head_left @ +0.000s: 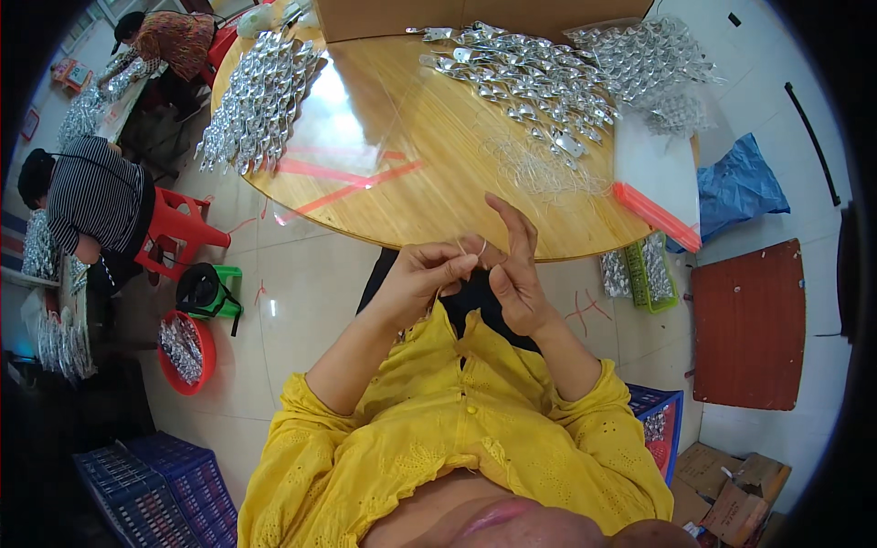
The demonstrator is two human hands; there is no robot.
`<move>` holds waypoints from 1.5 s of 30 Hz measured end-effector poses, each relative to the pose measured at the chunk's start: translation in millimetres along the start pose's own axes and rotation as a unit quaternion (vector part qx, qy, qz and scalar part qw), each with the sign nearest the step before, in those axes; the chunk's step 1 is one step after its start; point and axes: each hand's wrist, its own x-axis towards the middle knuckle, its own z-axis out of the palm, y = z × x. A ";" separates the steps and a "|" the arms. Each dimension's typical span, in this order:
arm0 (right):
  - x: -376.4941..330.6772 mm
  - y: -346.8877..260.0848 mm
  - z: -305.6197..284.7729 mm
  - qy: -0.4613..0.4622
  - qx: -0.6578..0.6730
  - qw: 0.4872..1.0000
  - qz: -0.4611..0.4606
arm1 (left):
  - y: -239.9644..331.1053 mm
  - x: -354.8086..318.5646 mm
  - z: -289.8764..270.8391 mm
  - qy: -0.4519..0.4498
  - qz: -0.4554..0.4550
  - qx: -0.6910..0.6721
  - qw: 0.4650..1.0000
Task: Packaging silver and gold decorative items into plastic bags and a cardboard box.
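Note:
My left hand point(422, 279) is closed in a pinch in front of my lap, near the table's edge. A thin white string loop point(483, 247) shows at its fingertips. Beside it my right hand point(519, 274) has its fingers apart, one stretched upward. The string reaches toward the right hand's fingers, but I cannot tell whether it touches them. A heap of similar thin white strings point(545, 171) lies on the round wooden table point(429, 196). Behind it, shiny silver twisted strips point(525, 78) are spread in rows.
More silver strips point(265, 100) lie at the table's left, beside clear plastic bags point(333, 119) with red edges. A cardboard box point(484, 18) stands at the back. Two people point(100, 196) sit working at the left. Crates point(160, 489) and a red basin point(212, 361) stand on the floor.

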 end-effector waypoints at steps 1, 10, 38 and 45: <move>-0.1 1.9 -1.9 -0.002 0.001 1.000 0.000 | 3.0 -0.4 -2.9 -0.027 -0.070 0.016 0.997; 12.7 -7.2 -17.3 -0.125 -0.125 0.982 -0.068 | 11.3 -3.3 -16.3 -0.111 -0.181 0.042 0.976; 5.2 20.9 -33.3 0.090 0.815 0.531 0.215 | 3.7 -34.1 -51.2 -0.174 0.000 -0.123 0.977; 4.0 7.4 -4.2 0.080 0.740 0.589 0.315 | -0.6 -40.6 -62.4 -0.123 -0.015 -0.056 0.991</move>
